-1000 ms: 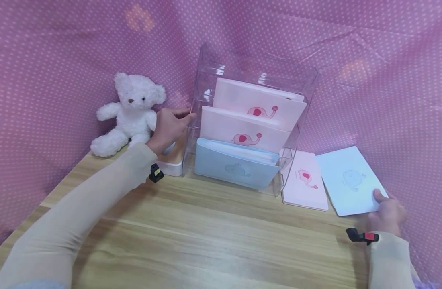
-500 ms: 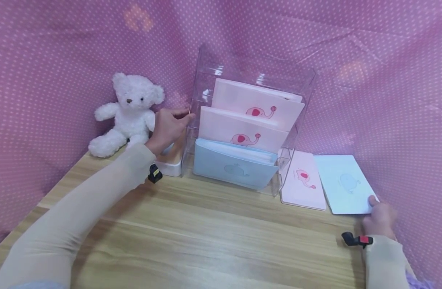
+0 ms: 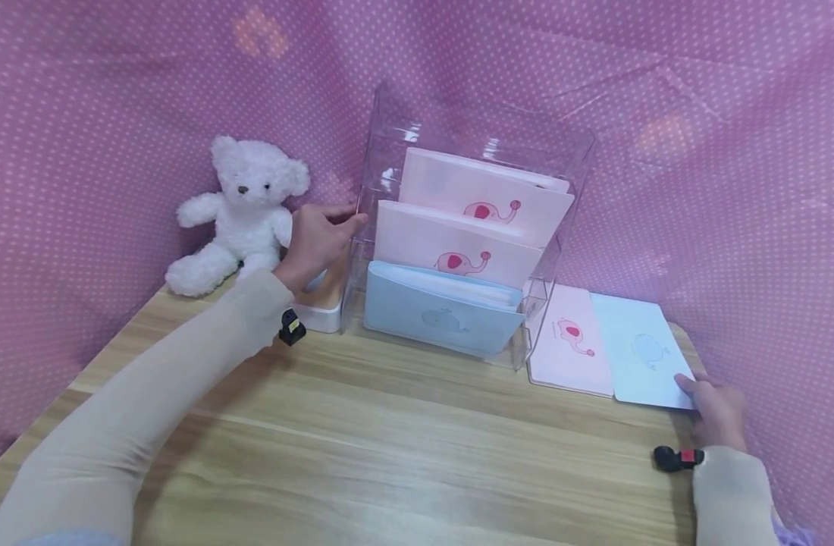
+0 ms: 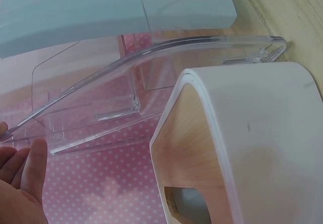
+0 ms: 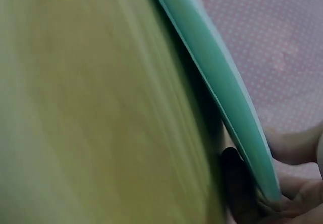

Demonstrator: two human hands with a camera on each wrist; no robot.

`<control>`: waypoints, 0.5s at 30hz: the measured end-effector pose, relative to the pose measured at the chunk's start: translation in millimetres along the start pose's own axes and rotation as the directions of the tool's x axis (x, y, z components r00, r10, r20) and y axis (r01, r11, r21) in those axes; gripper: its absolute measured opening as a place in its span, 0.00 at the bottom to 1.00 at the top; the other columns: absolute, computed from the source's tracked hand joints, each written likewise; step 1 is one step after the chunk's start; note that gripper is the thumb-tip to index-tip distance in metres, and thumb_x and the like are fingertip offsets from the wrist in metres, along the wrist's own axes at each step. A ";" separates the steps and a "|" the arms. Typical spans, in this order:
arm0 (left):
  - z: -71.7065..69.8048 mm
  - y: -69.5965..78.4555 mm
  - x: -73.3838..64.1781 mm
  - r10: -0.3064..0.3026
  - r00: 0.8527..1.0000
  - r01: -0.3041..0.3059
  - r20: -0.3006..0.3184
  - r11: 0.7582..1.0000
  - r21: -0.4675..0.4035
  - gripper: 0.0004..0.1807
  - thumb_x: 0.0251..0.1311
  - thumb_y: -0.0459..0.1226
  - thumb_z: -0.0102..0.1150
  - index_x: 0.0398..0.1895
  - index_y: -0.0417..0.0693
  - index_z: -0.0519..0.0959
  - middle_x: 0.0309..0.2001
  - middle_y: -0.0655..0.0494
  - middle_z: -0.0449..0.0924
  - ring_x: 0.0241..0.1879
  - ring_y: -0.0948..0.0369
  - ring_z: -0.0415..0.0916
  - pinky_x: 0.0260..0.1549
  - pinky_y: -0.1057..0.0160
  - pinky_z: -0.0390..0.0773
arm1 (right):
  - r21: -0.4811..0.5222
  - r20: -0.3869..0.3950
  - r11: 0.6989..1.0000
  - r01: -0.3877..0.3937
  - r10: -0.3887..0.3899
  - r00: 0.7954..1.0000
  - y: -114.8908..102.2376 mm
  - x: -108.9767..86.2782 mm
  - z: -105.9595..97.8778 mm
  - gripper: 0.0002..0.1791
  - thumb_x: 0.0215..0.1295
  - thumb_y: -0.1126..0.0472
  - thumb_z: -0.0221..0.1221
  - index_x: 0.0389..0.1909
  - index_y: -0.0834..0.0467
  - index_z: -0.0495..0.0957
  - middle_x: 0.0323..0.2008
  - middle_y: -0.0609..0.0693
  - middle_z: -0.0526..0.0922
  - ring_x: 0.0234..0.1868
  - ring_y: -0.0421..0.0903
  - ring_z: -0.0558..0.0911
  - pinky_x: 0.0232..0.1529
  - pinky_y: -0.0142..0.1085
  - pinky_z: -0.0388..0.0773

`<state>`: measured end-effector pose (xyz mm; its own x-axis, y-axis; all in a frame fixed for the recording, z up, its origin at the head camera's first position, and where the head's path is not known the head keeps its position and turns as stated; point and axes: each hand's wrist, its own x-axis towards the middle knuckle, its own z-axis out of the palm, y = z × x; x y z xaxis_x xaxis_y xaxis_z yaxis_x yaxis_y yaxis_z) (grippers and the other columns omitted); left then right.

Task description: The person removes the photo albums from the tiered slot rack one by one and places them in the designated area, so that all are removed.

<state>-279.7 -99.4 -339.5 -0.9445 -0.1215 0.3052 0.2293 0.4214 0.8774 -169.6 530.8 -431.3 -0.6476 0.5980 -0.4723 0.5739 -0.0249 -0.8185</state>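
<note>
A clear plastic rack (image 3: 451, 125) stands at the back of the table. Two pink booklets with elephant drawings, the upper booklet (image 3: 488, 186) and the middle booklet (image 3: 451, 239), sit in its tiers, with a thick light-blue booklet (image 3: 437, 318) in front. My left hand (image 3: 319, 244) pinches the rack's left side edge (image 4: 106, 72) between thumb and fingers. To the right, my right hand (image 3: 719, 409) grips the near right corner of a light-blue whale booklet (image 3: 642, 353); the right wrist view shows its edge (image 5: 217, 77) tilted up from the table. It adjoins a flat pink booklet (image 3: 574, 341).
A white teddy bear (image 3: 249, 220) sits at the back left. Between it and the rack stands a white box with a wooden face (image 3: 328, 315). A pink dotted cloth (image 3: 151, 91) hangs behind the wooden table (image 3: 390, 447).
My right hand has slid the light-blue whale booklet leftward, up against the flat pink booklet, and turned it straighter. My left hand stays on the rack's edge.
</note>
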 end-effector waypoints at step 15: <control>-0.3 -1.2 -1.5 0.017 1.000 -0.017 -0.002 1.000 0.005 0.20 0.64 0.45 0.69 0.55 0.45 0.84 0.54 0.48 0.86 0.51 0.54 0.87 0.46 0.64 0.87 | -0.420 0.058 0.892 0.165 -0.155 0.986 -2.6 -2.2 -3.7 0.39 0.72 0.52 0.57 0.78 0.59 0.54 0.79 0.63 0.50 0.81 0.65 0.47 0.81 0.60 0.48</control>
<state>-278.5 -100.0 -340.9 -0.9400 -0.1159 0.3209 0.2443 0.4279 0.8702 -167.8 532.5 -426.9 -0.7567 0.5468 -0.3583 0.6160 0.4130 -0.6708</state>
